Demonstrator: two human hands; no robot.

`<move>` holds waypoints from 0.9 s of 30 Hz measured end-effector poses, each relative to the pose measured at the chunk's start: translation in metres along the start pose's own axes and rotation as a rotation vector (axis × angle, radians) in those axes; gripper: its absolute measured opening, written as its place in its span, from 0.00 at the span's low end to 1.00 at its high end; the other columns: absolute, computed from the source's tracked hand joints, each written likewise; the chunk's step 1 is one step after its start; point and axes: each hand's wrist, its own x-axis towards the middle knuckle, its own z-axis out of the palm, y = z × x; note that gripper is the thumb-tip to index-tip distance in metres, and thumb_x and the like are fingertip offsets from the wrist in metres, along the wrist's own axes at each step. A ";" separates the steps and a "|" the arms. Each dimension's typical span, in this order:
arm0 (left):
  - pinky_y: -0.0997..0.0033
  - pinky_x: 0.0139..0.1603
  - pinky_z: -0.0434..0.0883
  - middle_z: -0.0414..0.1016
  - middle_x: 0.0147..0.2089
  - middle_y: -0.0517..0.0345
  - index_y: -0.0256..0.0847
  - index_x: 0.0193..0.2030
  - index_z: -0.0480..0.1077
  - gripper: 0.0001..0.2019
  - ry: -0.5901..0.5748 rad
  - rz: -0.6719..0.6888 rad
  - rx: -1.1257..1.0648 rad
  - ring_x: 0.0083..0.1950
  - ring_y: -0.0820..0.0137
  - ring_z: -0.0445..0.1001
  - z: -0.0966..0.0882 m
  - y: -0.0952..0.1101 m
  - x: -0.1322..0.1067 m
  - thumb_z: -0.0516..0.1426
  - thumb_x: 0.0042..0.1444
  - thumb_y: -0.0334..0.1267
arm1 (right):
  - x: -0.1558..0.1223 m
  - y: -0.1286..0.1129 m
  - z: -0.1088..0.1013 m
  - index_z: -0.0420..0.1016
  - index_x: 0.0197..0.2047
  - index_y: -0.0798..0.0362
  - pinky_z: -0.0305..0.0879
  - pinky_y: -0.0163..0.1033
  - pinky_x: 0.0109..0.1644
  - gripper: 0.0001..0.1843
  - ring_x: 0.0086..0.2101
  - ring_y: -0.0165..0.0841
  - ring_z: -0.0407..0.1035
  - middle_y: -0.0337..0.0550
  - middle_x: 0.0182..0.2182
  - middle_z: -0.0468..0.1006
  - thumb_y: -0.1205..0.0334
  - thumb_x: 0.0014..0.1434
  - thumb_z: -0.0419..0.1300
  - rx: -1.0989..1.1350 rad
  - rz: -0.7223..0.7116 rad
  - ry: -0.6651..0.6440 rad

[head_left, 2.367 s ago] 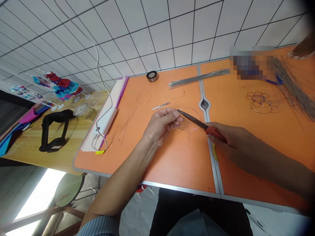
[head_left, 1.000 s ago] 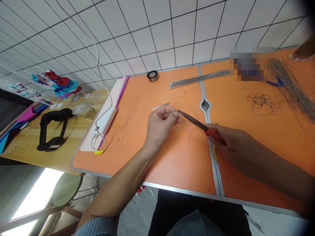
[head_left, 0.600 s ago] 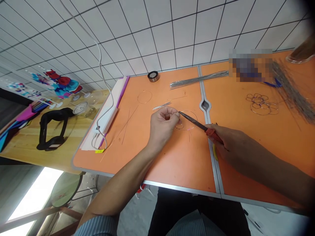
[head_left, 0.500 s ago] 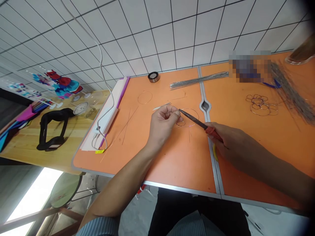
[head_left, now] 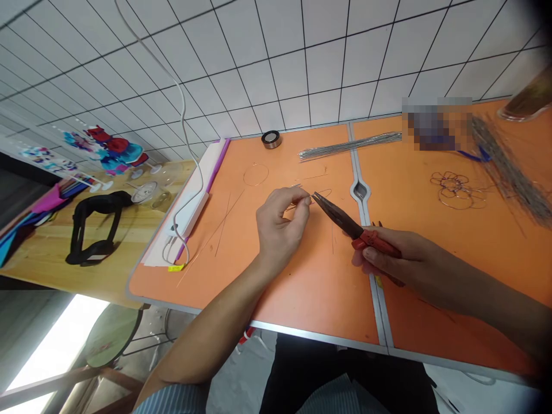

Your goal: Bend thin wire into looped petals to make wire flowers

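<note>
From my head camera, I see my left hand (head_left: 280,221) curled above the orange table (head_left: 302,305), its thumb and fingertips (head_left: 305,198) pinched on a thin wire (head_left: 322,195) that runs out past them to the right, toward my other hand. My right hand (head_left: 401,259) is closed around the red handles of needle-nose pliers (head_left: 345,223), with their dark tips reaching just beside my left fingertips. I cannot tell whether those tips are gripping the wire. Ahead of my hands lie a bundle of straight wires (head_left: 349,147) and a roll of tape (head_left: 271,139), and a wire ring (head_left: 256,175) sits ahead of my left hand. Loose straight wires (head_left: 226,227) lie left of that hand, with a white power strip (head_left: 187,210) farther left along the table edge. Beyond my right hand lies a wire flower (head_left: 457,190).
</note>
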 end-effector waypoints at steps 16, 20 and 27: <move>0.55 0.46 0.70 0.85 0.37 0.55 0.49 0.41 0.80 0.09 0.042 0.522 0.400 0.39 0.59 0.80 -0.008 -0.020 0.006 0.61 0.66 0.30 | -0.004 -0.012 -0.009 0.81 0.44 0.50 0.64 0.36 0.27 0.24 0.34 0.36 0.70 0.47 0.37 0.78 0.37 0.74 0.63 0.186 0.117 -0.196; 0.55 0.44 0.69 0.84 0.36 0.54 0.49 0.40 0.80 0.09 0.043 0.576 0.465 0.37 0.60 0.78 -0.009 -0.020 0.010 0.60 0.67 0.30 | -0.004 -0.008 -0.012 0.81 0.45 0.48 0.66 0.37 0.28 0.23 0.35 0.37 0.71 0.46 0.36 0.78 0.36 0.75 0.61 0.155 0.115 -0.213; 0.55 0.46 0.69 0.84 0.35 0.56 0.49 0.40 0.79 0.09 -0.003 0.544 0.442 0.36 0.61 0.78 -0.009 -0.018 0.010 0.61 0.67 0.29 | -0.002 -0.001 -0.011 0.79 0.41 0.49 0.63 0.36 0.25 0.23 0.32 0.35 0.69 0.45 0.34 0.76 0.38 0.75 0.61 0.071 0.084 -0.166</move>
